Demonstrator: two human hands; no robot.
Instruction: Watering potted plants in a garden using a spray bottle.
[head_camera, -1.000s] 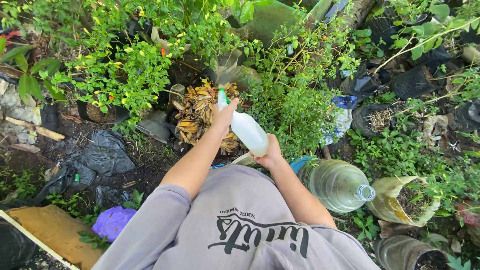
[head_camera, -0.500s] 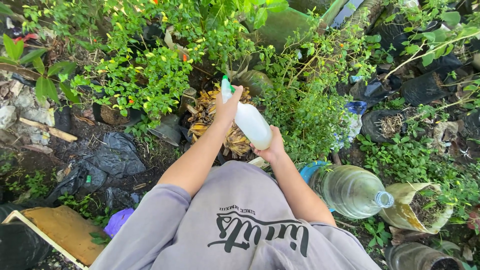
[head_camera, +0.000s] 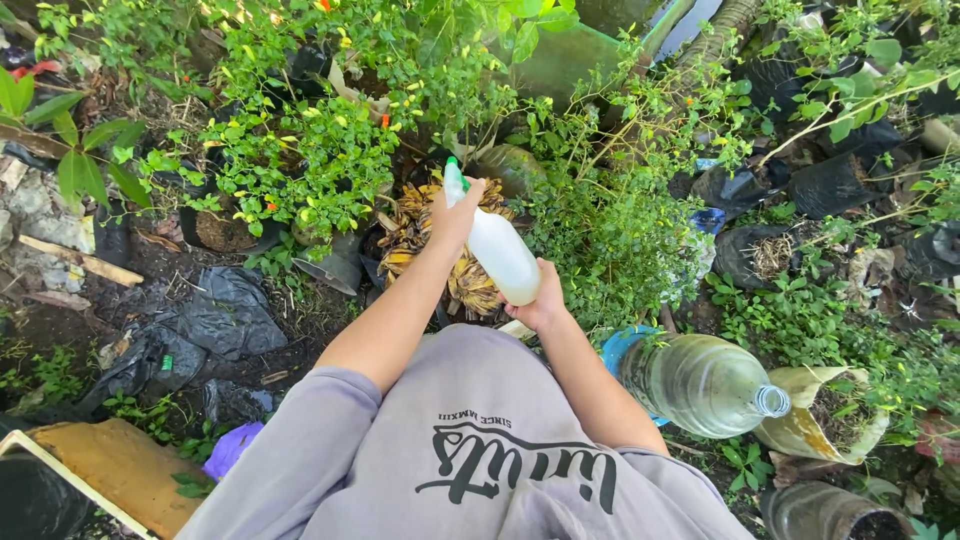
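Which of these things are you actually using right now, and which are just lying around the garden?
In use:
- white spray bottle, held at the neck by the left hand and at the base by the right hand
- dried yellow leaves beneath the bottle

Lying about:
- big clear water jug
- black plastic sheet
- purple bag

My only view sits on the head, looking steeply down past the grey shirt (head_camera: 470, 450) at nearby garden ground (head_camera: 250, 340); nothing overlaps.
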